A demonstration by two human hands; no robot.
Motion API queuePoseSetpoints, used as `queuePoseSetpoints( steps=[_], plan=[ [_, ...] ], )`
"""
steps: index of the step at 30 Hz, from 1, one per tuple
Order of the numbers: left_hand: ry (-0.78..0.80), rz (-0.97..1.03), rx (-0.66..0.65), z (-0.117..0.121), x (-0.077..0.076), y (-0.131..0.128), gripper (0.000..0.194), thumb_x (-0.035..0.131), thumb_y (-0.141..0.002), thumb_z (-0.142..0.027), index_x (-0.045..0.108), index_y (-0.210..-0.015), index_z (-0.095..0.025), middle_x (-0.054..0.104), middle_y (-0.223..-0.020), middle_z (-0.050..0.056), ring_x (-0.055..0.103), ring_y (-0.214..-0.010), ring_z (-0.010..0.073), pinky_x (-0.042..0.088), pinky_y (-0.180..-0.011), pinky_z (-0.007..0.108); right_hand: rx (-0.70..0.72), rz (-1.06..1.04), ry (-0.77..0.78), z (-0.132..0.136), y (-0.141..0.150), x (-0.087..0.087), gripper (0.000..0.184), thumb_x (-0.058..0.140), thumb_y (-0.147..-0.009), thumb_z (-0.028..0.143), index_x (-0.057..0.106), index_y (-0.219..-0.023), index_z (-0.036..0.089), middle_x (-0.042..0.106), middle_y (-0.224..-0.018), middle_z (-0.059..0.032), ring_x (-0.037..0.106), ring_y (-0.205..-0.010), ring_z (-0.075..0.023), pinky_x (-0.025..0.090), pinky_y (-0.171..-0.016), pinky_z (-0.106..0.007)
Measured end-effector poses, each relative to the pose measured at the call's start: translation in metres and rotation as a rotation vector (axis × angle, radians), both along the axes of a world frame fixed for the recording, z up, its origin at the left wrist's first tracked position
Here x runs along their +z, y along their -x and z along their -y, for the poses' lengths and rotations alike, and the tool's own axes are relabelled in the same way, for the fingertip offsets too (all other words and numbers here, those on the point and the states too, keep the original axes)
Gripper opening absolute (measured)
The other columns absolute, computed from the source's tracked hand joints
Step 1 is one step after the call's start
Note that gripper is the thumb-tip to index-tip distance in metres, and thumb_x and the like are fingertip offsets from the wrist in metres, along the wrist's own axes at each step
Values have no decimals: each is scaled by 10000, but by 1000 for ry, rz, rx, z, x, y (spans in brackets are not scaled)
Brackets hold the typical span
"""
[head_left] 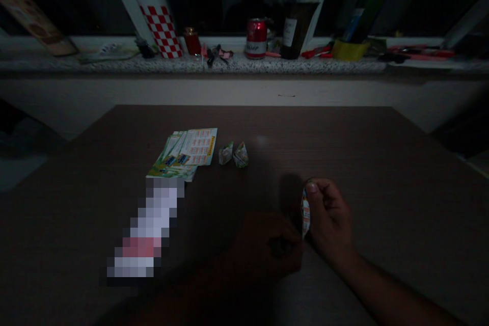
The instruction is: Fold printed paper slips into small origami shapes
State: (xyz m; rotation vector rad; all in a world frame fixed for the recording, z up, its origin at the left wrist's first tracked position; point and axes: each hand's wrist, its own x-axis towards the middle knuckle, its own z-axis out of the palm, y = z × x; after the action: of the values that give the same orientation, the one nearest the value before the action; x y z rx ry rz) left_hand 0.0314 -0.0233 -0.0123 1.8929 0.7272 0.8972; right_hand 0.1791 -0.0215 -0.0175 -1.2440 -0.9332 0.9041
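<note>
A small folded piece of printed paper (305,214) stands nearly edge-on between my hands, white with orange and blue print. My right hand (332,221) pinches its upper end between thumb and fingers. At its lower tip are the closed fingers of my left hand (273,244), deep in shadow, seemingly pinching the paper there. Two small folded paper shapes (240,155) sit on the table to the left, beside a fanned stack of printed leaflets (187,153) in green and white with calendar-like grids.
Below the leaflets, a pixelated long object (148,234) lies on the dark wooden table (344,137). Along the granite sill (233,67) stand a checkered white bottle (158,20), a red can (256,38), a dark bottle (296,30) and a yellow tape roll (349,50).
</note>
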Motion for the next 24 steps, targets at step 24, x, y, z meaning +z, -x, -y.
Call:
queuePoseSetpoints(
  steps=[24],
  plan=[
    [840, 423, 135, -18, -2, 4, 284, 757, -691, -382, 637, -679, -125, 577, -609, -9, 498, -556, 98, 397, -559, 215, 694, 111, 22, 10, -11, -15, 476, 409, -965, 455, 464, -580, 180, 382, -477, 51, 319, -414, -71, 271, -411, -210]
  ],
)
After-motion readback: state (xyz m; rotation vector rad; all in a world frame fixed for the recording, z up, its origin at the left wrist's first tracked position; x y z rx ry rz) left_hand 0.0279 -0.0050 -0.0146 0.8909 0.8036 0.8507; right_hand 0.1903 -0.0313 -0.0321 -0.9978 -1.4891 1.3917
